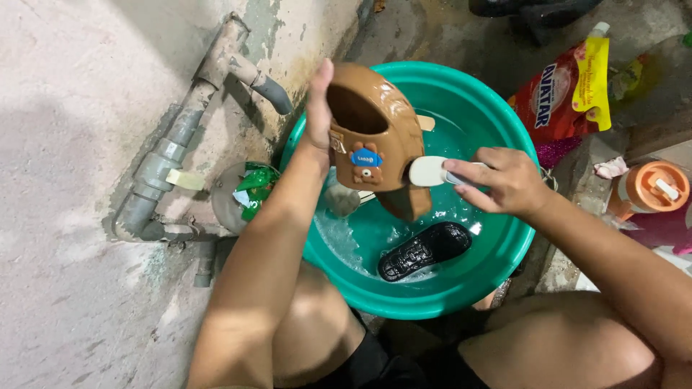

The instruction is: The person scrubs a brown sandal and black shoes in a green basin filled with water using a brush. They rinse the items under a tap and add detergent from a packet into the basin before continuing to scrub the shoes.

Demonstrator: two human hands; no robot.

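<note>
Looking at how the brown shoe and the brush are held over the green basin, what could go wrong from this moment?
1. The left hand holds the brown shoe up by one edge; wet, it might slip and splash into the green basin.
2. The right hand grips the white brush only at its end, so hard scrubbing could twist it loose.
3. The black slipper lies directly below and could be struck.

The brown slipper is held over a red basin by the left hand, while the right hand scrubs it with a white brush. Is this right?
Not quite: the basin is green, not red, as the head view shows. The rest holds: the left hand holds the brown slipper over it, and the right hand presses a white brush against it.
</note>
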